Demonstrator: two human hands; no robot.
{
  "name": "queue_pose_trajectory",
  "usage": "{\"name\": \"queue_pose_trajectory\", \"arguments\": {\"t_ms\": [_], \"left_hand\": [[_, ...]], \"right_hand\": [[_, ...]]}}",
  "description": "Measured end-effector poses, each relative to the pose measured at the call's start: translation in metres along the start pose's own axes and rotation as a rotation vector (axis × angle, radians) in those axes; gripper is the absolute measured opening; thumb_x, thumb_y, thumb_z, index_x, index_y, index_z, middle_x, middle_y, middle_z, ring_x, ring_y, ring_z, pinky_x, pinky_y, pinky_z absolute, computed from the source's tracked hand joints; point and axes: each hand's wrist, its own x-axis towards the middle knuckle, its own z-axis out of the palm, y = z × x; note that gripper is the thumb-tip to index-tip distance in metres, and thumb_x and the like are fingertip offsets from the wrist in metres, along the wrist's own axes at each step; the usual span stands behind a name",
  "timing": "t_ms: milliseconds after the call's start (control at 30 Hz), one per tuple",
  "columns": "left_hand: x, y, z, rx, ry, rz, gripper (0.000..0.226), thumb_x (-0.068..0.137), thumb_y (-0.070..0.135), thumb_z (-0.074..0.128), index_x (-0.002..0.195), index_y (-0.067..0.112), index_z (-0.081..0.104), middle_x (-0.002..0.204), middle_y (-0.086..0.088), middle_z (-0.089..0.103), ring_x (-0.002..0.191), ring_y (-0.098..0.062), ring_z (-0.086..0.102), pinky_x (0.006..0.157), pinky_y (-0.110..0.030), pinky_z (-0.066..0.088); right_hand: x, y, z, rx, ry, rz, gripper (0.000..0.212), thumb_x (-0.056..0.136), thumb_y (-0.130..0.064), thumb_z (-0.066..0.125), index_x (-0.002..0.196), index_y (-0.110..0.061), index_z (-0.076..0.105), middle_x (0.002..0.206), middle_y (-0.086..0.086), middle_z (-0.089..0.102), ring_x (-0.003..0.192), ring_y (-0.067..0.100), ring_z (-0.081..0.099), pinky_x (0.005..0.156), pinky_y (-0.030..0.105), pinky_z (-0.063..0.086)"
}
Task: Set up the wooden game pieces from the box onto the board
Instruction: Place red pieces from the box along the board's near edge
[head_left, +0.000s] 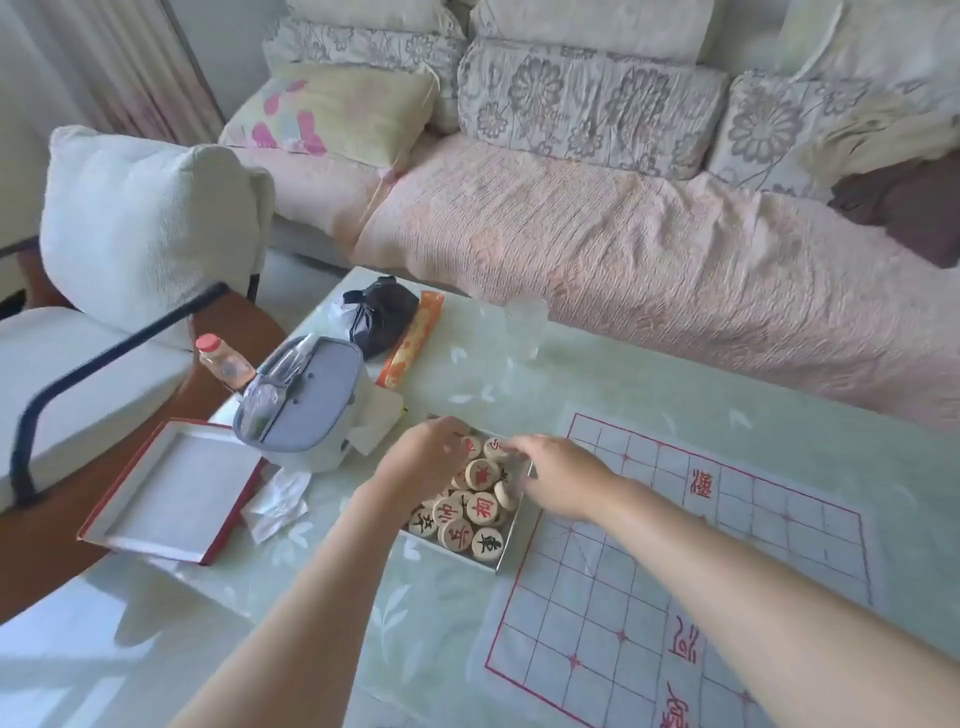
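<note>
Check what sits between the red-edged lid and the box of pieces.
Head view: a crumpled white tissue lies on the table between the lid and the box. The grey bag stands just behind that stretch.

pieces (475, 506) in box (511, 540), board (675, 571) right, lid (174, 491) left
</note>
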Motion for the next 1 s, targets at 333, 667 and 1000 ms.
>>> {"name": "queue_pose_trajectory", "arguments": {"t_ms": [333, 667, 1000], "left_hand": [[0.055, -0.062, 0.100, 0.366, 0.174, 0.195, 0.043, 0.089, 0.050, 0.049, 0.130, 0.037, 0.052, 0.137, 0.006, 0.041, 0.126, -0.021, 0.029, 0.102, -0.036, 0.033], [0.053, -0.068, 0.118, 0.347, 0.291, 0.292, 0.021, 0.088, 0.040, 0.055, 0.107, 0.037, 0.064, 0.124, 0.008, 0.052, 0.118, -0.021, 0.038, 0.097, -0.035, 0.030], [-0.040, -0.065, 0.116, -0.232, 0.347, 0.329, 0.016, 0.091, 0.034, 0.059, 0.107, 0.033, 0.057, 0.088, 0.014, 0.063, 0.072, -0.005, 0.060, 0.057, -0.023, 0.044]], "right_hand": [[0.065, 0.063, 0.090, -0.057, -0.014, -0.044, 0.063, 0.085, -0.033, 0.063, 0.142, -0.035, 0.038, 0.126, -0.007, 0.061, 0.110, 0.019, 0.061, 0.088, 0.036, 0.053], [0.056, 0.069, 0.119, -0.084, 0.247, -0.116, 0.057, 0.080, -0.028, 0.070, 0.134, -0.035, 0.053, 0.119, -0.008, 0.063, 0.105, 0.016, 0.058, 0.083, 0.029, 0.046], [-0.026, 0.054, 0.117, 0.045, 0.401, -0.137, 0.039, 0.082, -0.032, 0.077, 0.119, -0.027, 0.065, 0.111, -0.005, 0.052, 0.091, 0.005, 0.052, 0.073, 0.009, 0.035]]}}
